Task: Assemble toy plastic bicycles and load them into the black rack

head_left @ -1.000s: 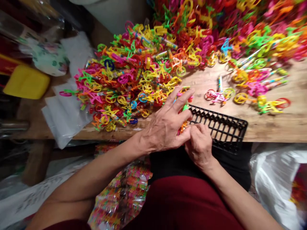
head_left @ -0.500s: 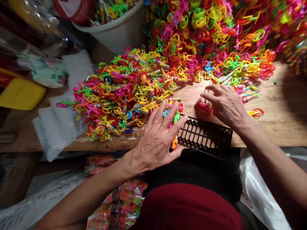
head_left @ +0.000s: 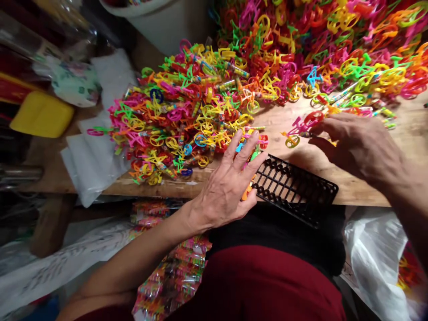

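Observation:
My left hand [head_left: 227, 187] rests at the near edge of the wooden table [head_left: 368, 187], fingers spread over a small bunch of plastic toy bicycles [head_left: 250, 178], thumb pressing an orange one against the left end of a black plastic grid tray [head_left: 294, 187]. My right hand [head_left: 357, 142] reaches across the table further right, its fingertips on a pink and red toy bicycle with a yellow wheel [head_left: 301, 127]. A large heap of bright toy bicycles [head_left: 194, 111] lies just beyond my left hand, and a bigger pile [head_left: 327, 44] fills the far right.
A white bucket [head_left: 160, 22] stands at the back. Clear plastic bags [head_left: 93, 151] and a yellow block [head_left: 42, 113] lie at the left. A packed bag of toys [head_left: 174, 272] sits by my lap, and a white plastic bag [head_left: 377, 258] hangs at the right.
My right hand left the tray, reached out to the loose bicycles on the table and shifted right, now touching a pink and red one. My left hand stayed on its bunch.

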Tool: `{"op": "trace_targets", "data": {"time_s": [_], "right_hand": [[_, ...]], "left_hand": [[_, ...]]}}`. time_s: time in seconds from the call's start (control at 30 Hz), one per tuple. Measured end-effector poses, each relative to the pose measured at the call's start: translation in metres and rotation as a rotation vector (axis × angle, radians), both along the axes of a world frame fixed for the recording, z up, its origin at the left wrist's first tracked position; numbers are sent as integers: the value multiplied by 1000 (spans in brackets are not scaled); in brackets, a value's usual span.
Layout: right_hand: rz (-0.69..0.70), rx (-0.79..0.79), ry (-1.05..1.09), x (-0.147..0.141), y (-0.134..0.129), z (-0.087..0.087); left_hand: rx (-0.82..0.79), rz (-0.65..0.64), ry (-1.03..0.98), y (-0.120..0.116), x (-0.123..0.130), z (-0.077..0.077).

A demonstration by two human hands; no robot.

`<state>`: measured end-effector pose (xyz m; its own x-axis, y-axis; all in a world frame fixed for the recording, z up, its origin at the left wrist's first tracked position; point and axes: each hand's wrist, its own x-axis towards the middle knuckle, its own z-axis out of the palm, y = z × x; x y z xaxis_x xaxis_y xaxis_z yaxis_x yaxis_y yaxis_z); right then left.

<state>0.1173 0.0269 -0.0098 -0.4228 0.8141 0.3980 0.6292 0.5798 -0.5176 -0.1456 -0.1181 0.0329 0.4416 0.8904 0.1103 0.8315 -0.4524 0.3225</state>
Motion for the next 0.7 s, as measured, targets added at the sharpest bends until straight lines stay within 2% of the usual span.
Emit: {"op": "trace_targets", "data": {"time_s": [0.07,0.17,0.27,0.4,0.5,0.6,0.7], "right_hand": [[91,63,-40,-1,-32,0],[-78,221,24,-11,-75,-11],[-170,241,79,-22,-100,-20],[-230,63,203,-32,-113,-20],[-234,-22,218,-46,-116,-18],[-216,2,212,-65,-112,-21],[-124,76,223,-80,-102,-27]], "left_hand": [[0,23,-24,-2,3,0],[-5,70,-50,-5,11,-1],[-9,125,-54,-11,18,-1],[-15,136,-31,-16,19,6],[19,155,3,-7,13,16],[85,174,2,15,4,18],[67,133,-63,39,-1,8]]}}
